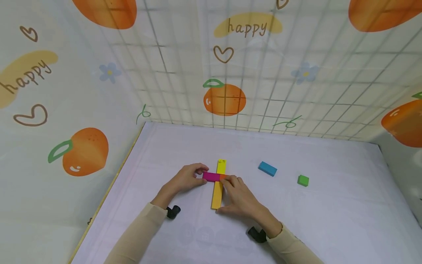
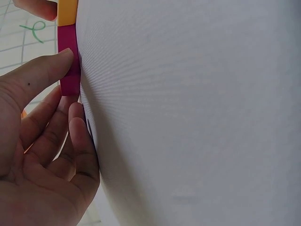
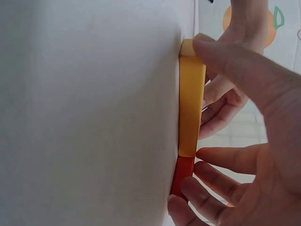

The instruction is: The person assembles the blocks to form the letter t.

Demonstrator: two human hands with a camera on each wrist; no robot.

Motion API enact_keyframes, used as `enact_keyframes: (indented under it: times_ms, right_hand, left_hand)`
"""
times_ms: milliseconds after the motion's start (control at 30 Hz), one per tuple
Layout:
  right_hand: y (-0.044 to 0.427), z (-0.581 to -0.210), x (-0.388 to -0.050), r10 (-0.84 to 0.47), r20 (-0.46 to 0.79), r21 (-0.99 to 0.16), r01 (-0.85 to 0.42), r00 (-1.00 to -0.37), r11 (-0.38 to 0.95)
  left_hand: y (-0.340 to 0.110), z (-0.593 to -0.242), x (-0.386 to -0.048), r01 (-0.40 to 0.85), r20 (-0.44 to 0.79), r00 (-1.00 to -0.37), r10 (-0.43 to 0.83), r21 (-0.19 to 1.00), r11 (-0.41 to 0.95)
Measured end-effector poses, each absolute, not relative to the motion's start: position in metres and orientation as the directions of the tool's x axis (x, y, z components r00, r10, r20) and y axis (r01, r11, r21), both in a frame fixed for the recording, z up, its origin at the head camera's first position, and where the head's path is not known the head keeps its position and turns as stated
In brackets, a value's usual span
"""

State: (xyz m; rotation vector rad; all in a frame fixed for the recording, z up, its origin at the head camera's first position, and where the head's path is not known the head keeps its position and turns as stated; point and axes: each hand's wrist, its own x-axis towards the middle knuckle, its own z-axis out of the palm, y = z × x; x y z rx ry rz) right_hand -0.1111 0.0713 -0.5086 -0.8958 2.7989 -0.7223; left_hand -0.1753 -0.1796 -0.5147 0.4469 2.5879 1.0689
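On the white table several wooden blocks lie against each other in a cross. My left hand (image 1: 188, 178) pinches the magenta block (image 1: 211, 176), its thumb along the near side. Beside that block sits an orange block (image 1: 222, 177), partly covered by fingers. A bright yellow block (image 1: 221, 166) points away from me, and a long amber block (image 1: 217, 196) points toward me. My right hand (image 1: 242, 198) grips the amber block lengthwise, thumb at its near end. In the right wrist view its other fingertips touch the orange block (image 3: 183, 169) and the amber block's far end.
To the right of the cross lie a blue block (image 1: 267, 168) and a small green block (image 1: 303, 180). Black fittings (image 1: 173, 212) show under both wrists. A printed curtain (image 1: 184, 80) stands behind the table and at its sides.
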Motion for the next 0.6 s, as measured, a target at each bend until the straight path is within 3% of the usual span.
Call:
enact_keyframes:
  times_ms: [600]
  right_hand:
    - [0.0724,-0.5036,-0.1109,-0.562,0.062,-0.490,-0.516,-0.825,0.703]
  left_hand:
    - [-0.1784,-0.5083,-0.1729,0.173,-0.155,-0.905,0.396,0.717,0.675]
